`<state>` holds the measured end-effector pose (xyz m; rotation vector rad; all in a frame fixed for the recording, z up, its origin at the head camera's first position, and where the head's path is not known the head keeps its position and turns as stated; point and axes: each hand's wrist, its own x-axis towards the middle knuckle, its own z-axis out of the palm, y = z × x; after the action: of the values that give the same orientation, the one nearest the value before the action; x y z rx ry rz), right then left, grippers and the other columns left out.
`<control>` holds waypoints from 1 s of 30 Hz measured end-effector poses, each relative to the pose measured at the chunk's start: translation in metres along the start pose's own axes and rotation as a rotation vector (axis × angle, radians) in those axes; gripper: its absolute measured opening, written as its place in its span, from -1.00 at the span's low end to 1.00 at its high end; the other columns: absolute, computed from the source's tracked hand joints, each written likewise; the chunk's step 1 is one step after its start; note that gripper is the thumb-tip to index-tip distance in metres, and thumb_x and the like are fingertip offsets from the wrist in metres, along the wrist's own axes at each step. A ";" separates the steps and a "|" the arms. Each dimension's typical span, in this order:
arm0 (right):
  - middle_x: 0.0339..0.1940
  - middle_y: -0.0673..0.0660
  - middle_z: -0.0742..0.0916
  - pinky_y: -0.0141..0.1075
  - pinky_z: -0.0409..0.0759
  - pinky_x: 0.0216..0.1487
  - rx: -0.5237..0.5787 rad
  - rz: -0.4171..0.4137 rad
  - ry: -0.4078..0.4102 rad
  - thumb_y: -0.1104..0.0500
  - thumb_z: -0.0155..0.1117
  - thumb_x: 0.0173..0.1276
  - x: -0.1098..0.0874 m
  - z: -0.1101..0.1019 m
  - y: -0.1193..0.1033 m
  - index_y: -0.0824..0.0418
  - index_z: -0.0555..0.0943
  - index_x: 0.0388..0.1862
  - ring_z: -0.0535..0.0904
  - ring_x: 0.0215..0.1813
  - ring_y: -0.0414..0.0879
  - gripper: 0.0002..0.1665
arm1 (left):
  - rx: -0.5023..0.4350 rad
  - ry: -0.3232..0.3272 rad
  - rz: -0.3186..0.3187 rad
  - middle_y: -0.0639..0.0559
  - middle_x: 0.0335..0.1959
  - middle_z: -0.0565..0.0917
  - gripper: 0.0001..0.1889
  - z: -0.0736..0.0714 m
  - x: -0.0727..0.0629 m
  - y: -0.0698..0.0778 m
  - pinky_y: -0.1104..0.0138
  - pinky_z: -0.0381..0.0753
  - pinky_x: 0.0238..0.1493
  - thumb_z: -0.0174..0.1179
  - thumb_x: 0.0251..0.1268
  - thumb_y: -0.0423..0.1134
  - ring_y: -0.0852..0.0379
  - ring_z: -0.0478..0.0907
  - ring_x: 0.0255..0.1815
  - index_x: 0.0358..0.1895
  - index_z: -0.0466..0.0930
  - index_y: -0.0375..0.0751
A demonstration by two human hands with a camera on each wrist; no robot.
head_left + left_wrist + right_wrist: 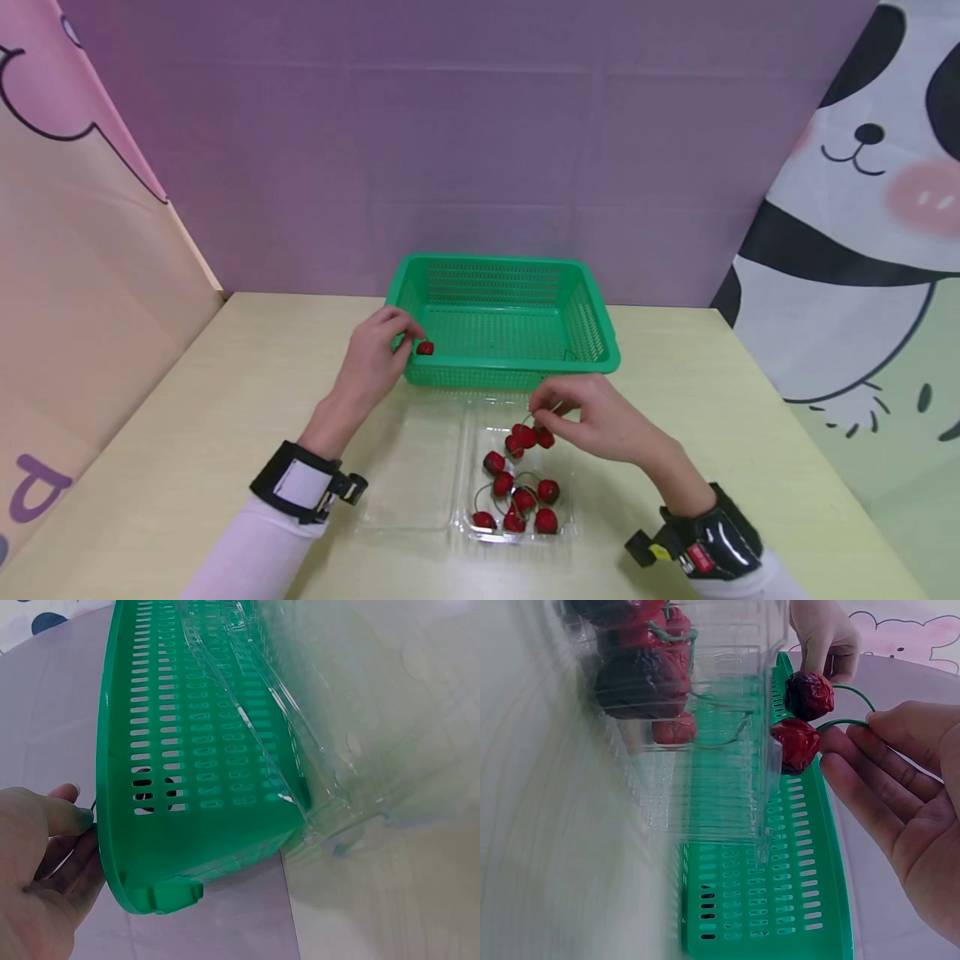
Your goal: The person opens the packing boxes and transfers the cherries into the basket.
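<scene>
My left hand (378, 354) reaches over the left end of the green basket (513, 364) and pinches the stem of a red cherry (425, 347), which is inside the rim. In the left wrist view, that cherry is only a dark shape behind the basket's slots. Over the far end of a clear plastic box (573, 500), my right hand (600, 412) pinches two green stems. From them hang two cherries (808, 695), close together at the box's edge in the right wrist view. Several more cherries (522, 500) lie in the box, some with stems.
The box's clear lid (408, 467) lies folded open to the left on the pale wooden table (675, 375). Behind the basket rises a purple backdrop (465, 150). A panda print (862, 208) hangs at the right, and a pink and cream printed sheet (75, 250) at the left.
</scene>
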<state>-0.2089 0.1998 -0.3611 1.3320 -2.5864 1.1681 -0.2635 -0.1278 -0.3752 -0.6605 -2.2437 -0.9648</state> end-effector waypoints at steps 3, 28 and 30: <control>-0.26 -0.01 0.75 -0.27 0.74 -0.19 -0.004 -0.003 0.003 0.34 0.31 0.46 -0.001 0.000 0.001 0.15 0.68 -0.13 0.72 -0.23 -0.17 -0.89 | 0.001 0.003 0.004 -0.10 -0.27 0.66 -0.80 0.000 0.000 -0.002 0.14 0.67 -0.06 0.27 0.18 -0.69 -0.06 0.66 -0.15 -0.32 0.74 -0.33; -0.24 -0.06 0.76 -0.28 0.73 -0.21 -0.058 -0.060 0.060 0.37 0.35 0.41 0.007 -0.007 -0.005 0.19 0.69 -0.14 0.73 -0.24 -0.21 -0.88 | -0.012 0.042 0.036 -0.15 -0.22 0.66 -0.82 0.003 -0.004 -0.003 0.10 0.66 -0.08 0.32 0.16 -0.61 -0.09 0.64 -0.16 -0.20 0.66 -0.36; -0.25 -0.06 0.76 -0.28 0.73 -0.22 -0.063 -0.068 0.063 0.38 0.35 0.41 0.007 -0.007 -0.005 0.19 0.69 -0.14 0.73 -0.25 -0.21 -0.87 | -0.014 0.044 0.038 -0.15 -0.21 0.65 -0.82 0.003 -0.004 -0.003 0.12 0.66 -0.08 0.32 0.17 -0.61 -0.08 0.63 -0.16 -0.20 0.66 -0.35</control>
<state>-0.2125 0.1976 -0.3504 1.3365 -2.4922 1.0903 -0.2633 -0.1280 -0.3808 -0.6797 -2.1800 -0.9684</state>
